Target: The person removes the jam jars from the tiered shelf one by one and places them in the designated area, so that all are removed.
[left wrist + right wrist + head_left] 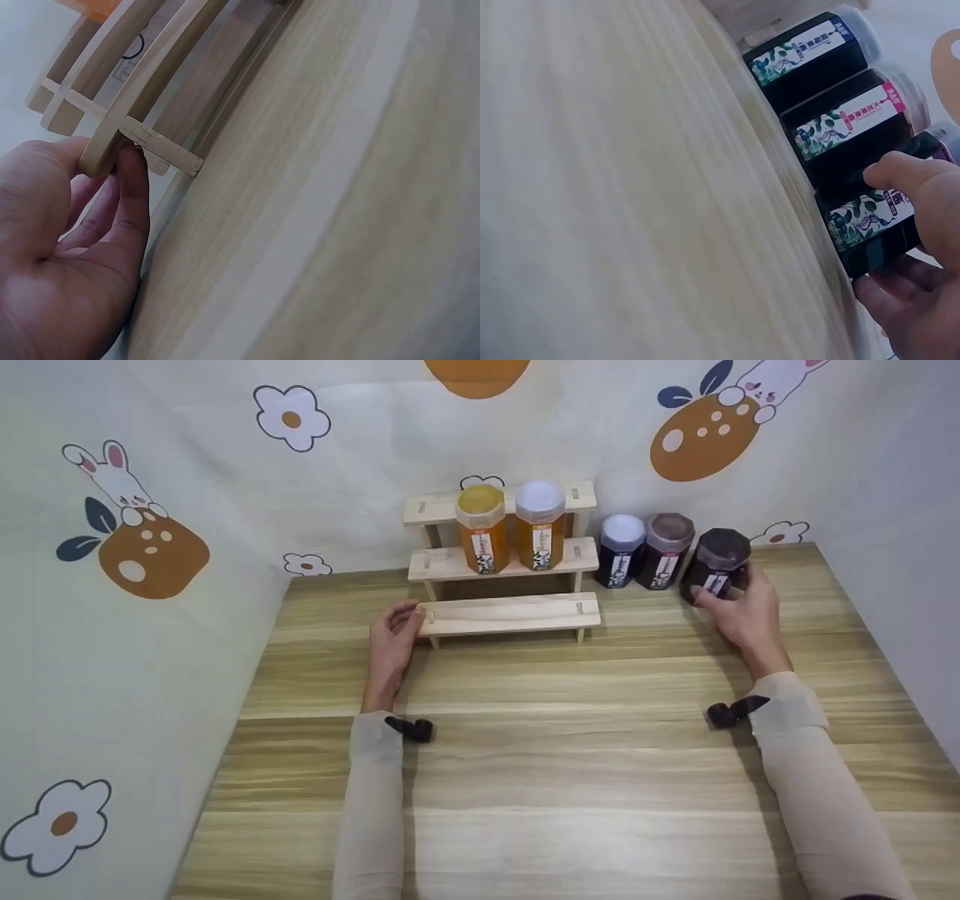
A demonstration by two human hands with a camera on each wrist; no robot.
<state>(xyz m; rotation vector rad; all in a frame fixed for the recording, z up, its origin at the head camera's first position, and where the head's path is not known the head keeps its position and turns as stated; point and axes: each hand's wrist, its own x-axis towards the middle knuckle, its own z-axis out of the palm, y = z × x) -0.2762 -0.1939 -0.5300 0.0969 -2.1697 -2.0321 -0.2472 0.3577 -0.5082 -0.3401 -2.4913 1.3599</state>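
My left hand [391, 649] pinches the left end of the lowest board of a three-step wooden rack [510, 615], thumb on top and fingers beneath in the left wrist view. My right hand [750, 619] grips a dark jar [721, 556] with a dark lid, the thumb across its front beside the label [866, 217]. Left of it on the table stand a dark jar with a reddish-brown lid [666, 551] and a dark jar with a white lid [621, 551]. On the rack's middle step are two amber jars, one yellow-lidded [482, 536], one white-lidded [540, 532].
A wood-grain table [555, 765] carries everything. Pale cloth walls [360, 495] printed with rabbits, oranges and flowers rise at the back and both sides. The rack and the dark jars stand close to the back wall.
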